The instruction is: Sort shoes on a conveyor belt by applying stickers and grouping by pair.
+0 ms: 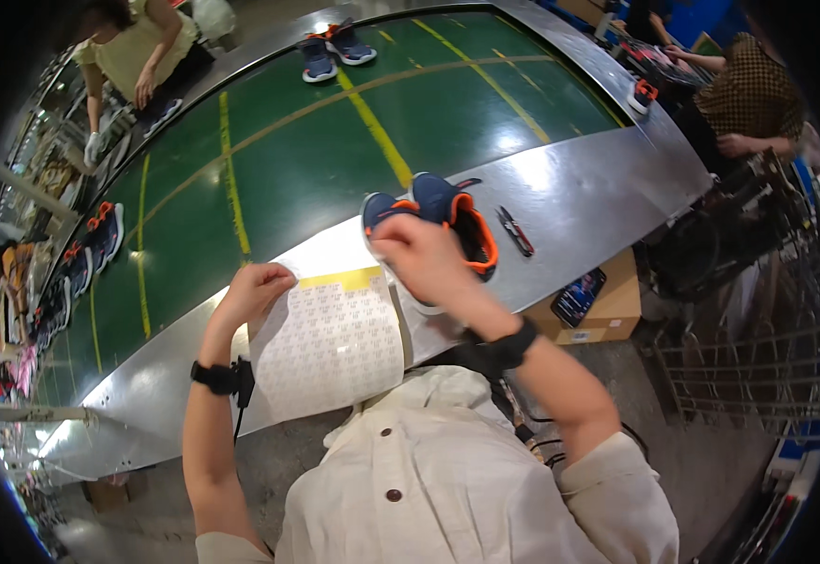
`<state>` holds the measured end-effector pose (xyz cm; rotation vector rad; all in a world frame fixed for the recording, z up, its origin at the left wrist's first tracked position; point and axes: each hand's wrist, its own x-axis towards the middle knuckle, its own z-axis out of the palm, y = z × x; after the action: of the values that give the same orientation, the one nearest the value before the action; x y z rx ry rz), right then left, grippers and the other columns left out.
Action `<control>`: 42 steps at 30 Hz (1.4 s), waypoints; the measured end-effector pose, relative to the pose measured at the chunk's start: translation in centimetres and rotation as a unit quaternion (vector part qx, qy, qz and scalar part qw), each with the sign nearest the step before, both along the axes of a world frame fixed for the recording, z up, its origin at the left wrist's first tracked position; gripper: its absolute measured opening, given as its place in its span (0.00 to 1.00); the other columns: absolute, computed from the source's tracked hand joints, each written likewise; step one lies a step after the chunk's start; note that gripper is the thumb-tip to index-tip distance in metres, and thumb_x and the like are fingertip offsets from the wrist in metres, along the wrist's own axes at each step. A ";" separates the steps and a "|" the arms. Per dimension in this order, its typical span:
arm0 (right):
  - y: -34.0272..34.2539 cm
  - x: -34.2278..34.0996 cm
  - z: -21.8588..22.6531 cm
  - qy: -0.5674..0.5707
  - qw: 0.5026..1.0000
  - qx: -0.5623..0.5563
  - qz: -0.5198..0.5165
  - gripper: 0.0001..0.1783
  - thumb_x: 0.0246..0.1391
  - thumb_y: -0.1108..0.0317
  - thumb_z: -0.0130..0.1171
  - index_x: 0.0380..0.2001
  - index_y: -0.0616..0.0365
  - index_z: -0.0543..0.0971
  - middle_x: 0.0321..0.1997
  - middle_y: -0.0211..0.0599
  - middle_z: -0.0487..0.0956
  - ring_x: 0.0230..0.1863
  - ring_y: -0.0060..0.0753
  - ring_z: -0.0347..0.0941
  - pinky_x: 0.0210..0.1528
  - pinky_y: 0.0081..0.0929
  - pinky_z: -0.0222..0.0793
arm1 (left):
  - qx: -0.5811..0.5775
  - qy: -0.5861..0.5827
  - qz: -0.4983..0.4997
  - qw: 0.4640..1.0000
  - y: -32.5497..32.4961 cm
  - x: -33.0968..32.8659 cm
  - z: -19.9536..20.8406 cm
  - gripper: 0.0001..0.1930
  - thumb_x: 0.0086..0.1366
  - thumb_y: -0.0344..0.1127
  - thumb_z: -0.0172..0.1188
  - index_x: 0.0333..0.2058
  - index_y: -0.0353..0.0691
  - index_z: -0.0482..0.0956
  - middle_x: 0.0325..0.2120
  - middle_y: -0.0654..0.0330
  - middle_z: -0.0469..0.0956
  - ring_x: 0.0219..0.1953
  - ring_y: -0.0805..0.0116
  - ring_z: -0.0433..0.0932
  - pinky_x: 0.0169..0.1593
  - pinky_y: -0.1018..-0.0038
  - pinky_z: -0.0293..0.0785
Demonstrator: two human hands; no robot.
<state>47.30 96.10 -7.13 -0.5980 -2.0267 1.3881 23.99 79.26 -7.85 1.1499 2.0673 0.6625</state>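
My left hand (257,287) pinches the upper left corner of a sheet of labels (335,348). The sheet is white with rows of small printed labels and a yellow strip along its top; its lower part curves toward my body. Over a pair of navy shoes with orange lining (440,199), my right hand (419,256) is slightly blurred, its fingers pressed together near the left shoe. Whatever those fingers hold, if anything, is too small to make out. The hand and forearm cover part of both shoes, which stand on the metal table edge.
Red-and-black thread snips (516,231) lie right of the shoes. A phone (579,296) rests on a cardboard box (621,315). Beyond the metal edge (607,179), a green conveyor belt (297,169) carries more shoes (335,52). People work at far left and right.
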 end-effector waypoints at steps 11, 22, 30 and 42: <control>4.3 2.6 -2.5 -0.304 0.936 0.171 0.053 0.04 0.42 0.71 0.59 0.23 0.58 0.81 0.25 0.42 0.79 0.30 0.44 0.77 0.35 0.37 0.71 | 0.115 0.173 0.042 0.977 6.7 10.3 -1.7 0.26 0.58 0.55 0.59 0.38 0.35 0.71 0.25 0.48 0.78 0.29 0.49 0.78 0.33 0.62 0.73; 4.3 0.3 -3.3 -0.418 0.867 0.258 0.088 0.05 0.41 0.71 0.57 0.23 0.59 0.80 0.26 0.46 0.79 0.33 0.47 0.77 0.37 0.38 0.73 | 0.076 -0.107 -0.069 0.989 5.9 9.6 -4.1 0.25 0.60 0.49 0.59 0.47 0.35 0.68 0.34 0.50 0.80 0.38 0.59 0.80 0.40 0.70 0.74; 3.9 -0.6 -3.5 -0.441 0.854 0.262 0.088 0.06 0.44 0.71 0.55 0.24 0.60 0.80 0.27 0.47 0.79 0.34 0.48 0.77 0.36 0.40 0.74 | 0.023 0.010 -0.199 0.980 0.6 8.1 -2.8 0.31 0.60 0.53 0.57 0.51 0.33 0.65 0.38 0.48 0.78 0.33 0.59 0.80 0.38 0.68 0.76; 5.0 -0.7 -4.1 -0.415 0.877 0.227 0.087 0.09 0.45 0.68 0.56 0.27 0.62 0.80 0.29 0.47 0.80 0.35 0.48 0.78 0.38 0.38 0.73 | -0.010 -0.190 0.129 0.973 10.6 12.6 -3.8 0.49 0.59 0.59 0.55 0.62 0.29 0.40 0.28 0.48 0.75 0.26 0.63 0.78 0.24 0.71 0.77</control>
<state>46.56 101.15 -11.27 -0.9074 -3.0231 0.7070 36.55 89.82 -11.67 0.6804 1.8970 0.9071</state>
